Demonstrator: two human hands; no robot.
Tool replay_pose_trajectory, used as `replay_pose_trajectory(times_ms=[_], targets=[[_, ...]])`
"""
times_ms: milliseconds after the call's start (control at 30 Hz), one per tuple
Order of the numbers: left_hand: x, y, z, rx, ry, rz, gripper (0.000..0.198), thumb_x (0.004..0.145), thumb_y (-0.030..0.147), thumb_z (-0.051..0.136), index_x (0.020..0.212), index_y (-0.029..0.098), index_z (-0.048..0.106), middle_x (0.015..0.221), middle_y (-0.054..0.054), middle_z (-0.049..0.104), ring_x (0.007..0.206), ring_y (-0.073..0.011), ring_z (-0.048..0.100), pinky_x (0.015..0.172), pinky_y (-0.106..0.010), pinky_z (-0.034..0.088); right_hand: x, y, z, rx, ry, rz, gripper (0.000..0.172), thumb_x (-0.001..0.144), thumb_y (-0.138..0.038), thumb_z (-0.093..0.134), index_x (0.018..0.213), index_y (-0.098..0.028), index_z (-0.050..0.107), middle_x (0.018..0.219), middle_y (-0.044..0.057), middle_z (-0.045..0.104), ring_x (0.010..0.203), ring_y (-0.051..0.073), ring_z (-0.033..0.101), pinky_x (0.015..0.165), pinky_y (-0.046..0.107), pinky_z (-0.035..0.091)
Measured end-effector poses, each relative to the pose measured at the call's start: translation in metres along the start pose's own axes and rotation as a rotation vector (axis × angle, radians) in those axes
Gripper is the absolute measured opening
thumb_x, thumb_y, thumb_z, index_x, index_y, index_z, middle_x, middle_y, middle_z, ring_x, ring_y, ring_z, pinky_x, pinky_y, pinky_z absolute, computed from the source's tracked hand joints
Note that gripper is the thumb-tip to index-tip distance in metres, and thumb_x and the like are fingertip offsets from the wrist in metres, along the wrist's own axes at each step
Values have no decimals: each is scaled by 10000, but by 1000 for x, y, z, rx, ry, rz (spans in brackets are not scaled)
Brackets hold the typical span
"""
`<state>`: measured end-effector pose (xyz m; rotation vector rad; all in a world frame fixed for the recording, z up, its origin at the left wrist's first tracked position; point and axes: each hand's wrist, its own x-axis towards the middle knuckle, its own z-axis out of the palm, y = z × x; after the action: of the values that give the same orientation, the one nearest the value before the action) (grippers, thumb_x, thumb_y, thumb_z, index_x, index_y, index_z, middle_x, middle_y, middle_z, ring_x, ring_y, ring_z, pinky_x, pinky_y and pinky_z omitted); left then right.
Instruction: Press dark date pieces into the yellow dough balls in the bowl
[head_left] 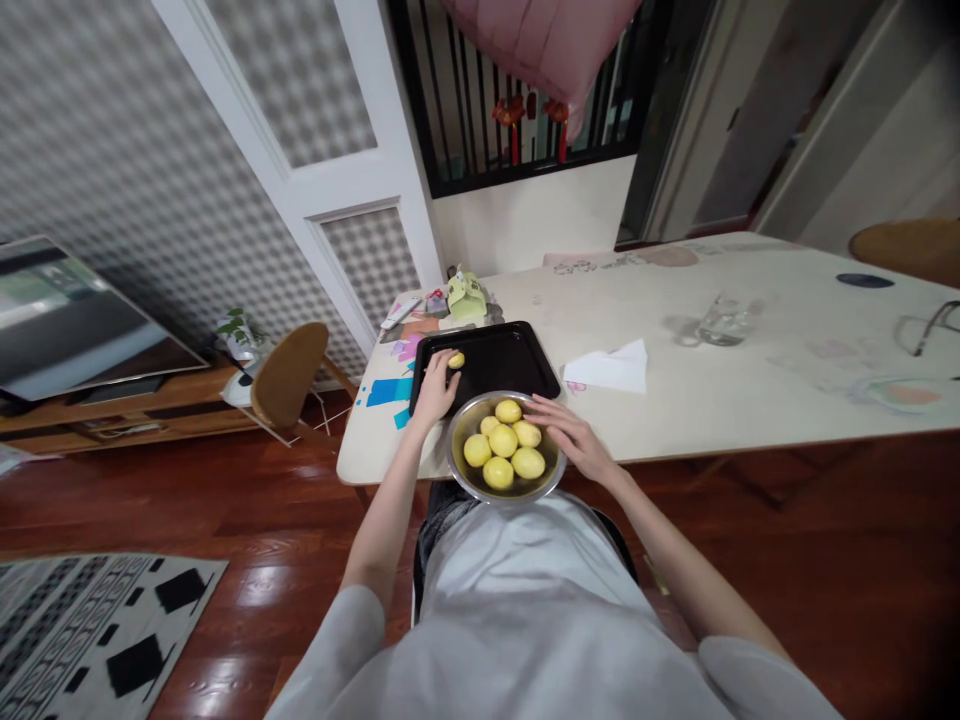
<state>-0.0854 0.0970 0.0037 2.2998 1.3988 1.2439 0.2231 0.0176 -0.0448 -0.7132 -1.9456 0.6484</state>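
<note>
My left hand (436, 390) is over the left part of a black tray (499, 360), with thumb and fingers around a yellow lemon (456, 360). Just in front of my body, a metal bowl (466, 483) holds several lemons (503, 441) at the table's near edge. My right hand (571, 435) reaches over the bowl's right rim with its fingers stretched out. Its fingertips are close to the lemon (528, 433) at that side; whether they touch it I cannot tell.
The white table (600, 420) carries a folded white paper (611, 368), a glass (726, 320), a green box (466, 296), a white remote (401, 312), a dark oval item (865, 281) and eyeglasses (934, 325). A wooden chair (289, 385) stands at the left.
</note>
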Motion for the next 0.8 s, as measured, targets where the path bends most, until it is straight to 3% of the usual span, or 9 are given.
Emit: replay_pose_trajectory(times_ms=[67, 167, 400, 533, 667, 800], targets=[[23, -16, 5, 75, -79, -88, 429, 942, 94, 555, 1367, 148, 567, 1491, -192, 504, 1448, -293, 489, 1254, -516, 381, -2, 3, 3, -10, 9, -11, 409, 1099, -466, 442, 1366, -324, 718, 1522, 54, 636, 1529, 291, 467, 1274, 612, 375], [47, -29, 16, 124, -178, -161, 421, 859, 58, 635, 1273, 138, 630, 1418, -190, 542, 1373, -319, 542, 1236, -563, 391, -2, 4, 6, -20, 8, -18, 419, 1104, -454, 420, 1374, -324, 713, 1532, 52, 626, 1529, 290, 467, 1274, 621, 373], [60, -23, 27, 171, -203, -199, 277, 826, -31, 585, 1005, 145, 704, 1143, -144, 608, 1108, -295, 624, 1122, -560, 474, -2, 5, 8, -13, 24, -12, 426, 1108, -469, 406, 1339, -324, 733, 1526, 45, 632, 1527, 280, 470, 1279, 603, 373], [42, -2, 12, 158, -186, -173, 305, 862, -5, 584, 1096, 155, 695, 1205, -138, 590, 1130, -273, 613, 1051, -475, 537, -1, 4, 8, -4, 27, -13, 409, 1106, -454, 424, 1320, -317, 744, 1519, 48, 638, 1523, 282, 476, 1275, 606, 380], [2, 33, -15, -48, -166, -54, 284, 948, 152, 609, 1221, 187, 678, 1236, -120, 590, 1117, -235, 633, 819, -313, 610, -1, 4, 8, 0, 31, -20, 416, 1107, -465, 418, 1307, -317, 751, 1514, 48, 642, 1520, 280, 481, 1276, 594, 383], [-39, 64, -34, -149, -270, 19, 263, 975, 242, 618, 1224, 222, 701, 1242, -105, 604, 1116, -230, 646, 821, -305, 620, -1, 5, 7, -2, 31, -21, 424, 1106, -475, 412, 1315, -318, 746, 1510, 49, 646, 1523, 281, 476, 1280, 601, 373]])
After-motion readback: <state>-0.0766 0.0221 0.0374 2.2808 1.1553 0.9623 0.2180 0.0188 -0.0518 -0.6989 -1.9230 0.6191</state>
